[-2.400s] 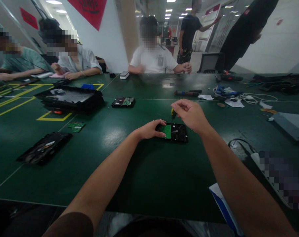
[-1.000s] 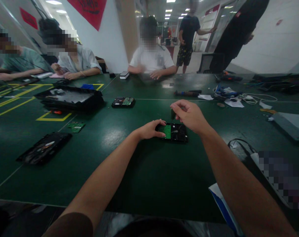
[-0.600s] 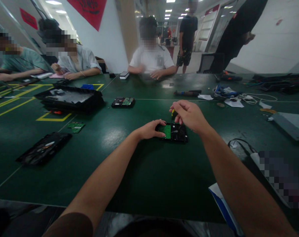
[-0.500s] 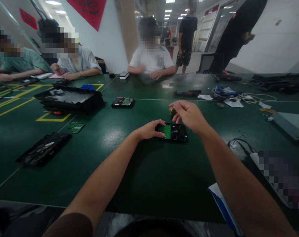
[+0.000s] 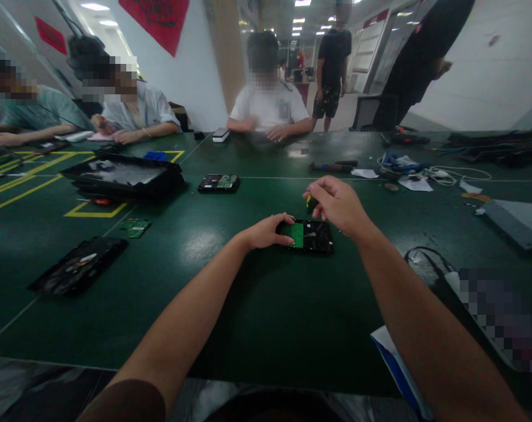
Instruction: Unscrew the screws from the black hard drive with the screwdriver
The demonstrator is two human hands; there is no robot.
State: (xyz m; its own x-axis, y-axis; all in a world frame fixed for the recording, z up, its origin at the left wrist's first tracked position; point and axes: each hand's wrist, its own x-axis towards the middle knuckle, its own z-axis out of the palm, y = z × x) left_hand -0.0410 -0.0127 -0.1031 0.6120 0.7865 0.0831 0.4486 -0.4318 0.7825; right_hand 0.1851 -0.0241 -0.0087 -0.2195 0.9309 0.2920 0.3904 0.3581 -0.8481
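Observation:
A black hard drive (image 5: 318, 237) with a green circuit board (image 5: 296, 234) on its left part lies flat on the green table in front of me. My left hand (image 5: 268, 231) grips its left end, thumb on the near side and fingers at the far edge. Above the drive's far edge, my right hand (image 5: 334, 202) is closed round a screwdriver (image 5: 310, 203) with a yellow and black handle. The handle stands about upright; its thin shaft and tip are hard to make out.
Another hard drive (image 5: 219, 183) lies further back. On the left are an opened drive casing (image 5: 81, 265), a loose circuit board (image 5: 136, 227) and a black tray (image 5: 125, 181). Tools (image 5: 334, 166), a white cable (image 5: 461, 172) and a grey box (image 5: 518, 223) lie right. People sit across the table.
My right hand has shifted slightly and its fingers have turned on the screwdriver handle. My left hand and the hard drive stay in place.

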